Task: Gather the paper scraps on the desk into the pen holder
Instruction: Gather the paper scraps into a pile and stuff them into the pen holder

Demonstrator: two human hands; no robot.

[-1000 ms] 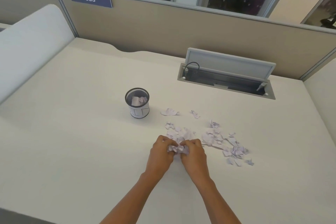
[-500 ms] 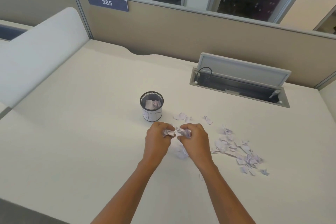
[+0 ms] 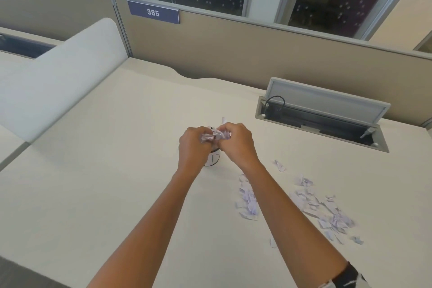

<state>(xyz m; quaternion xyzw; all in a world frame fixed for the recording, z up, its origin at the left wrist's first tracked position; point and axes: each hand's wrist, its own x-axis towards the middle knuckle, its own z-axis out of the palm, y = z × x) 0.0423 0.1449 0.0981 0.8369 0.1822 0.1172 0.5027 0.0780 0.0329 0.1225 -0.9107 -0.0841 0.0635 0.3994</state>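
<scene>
Above the small white pen holder on the cream desk, my left hand and right hand pinch one crumpled wad of pale lilac paper scraps. Loose scraps lie right of the holder.

Light: bright, even, soft, no glare.
Shadows: faint on the counter.
Sharpness: paper scraps slightly smeared.
Distortion: partition lines bow toward 12 o'clock.

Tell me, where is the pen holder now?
In the head view, the pen holder stands mid-desk, mostly hidden beneath the left hand and right hand, left of the loose scraps.
</scene>
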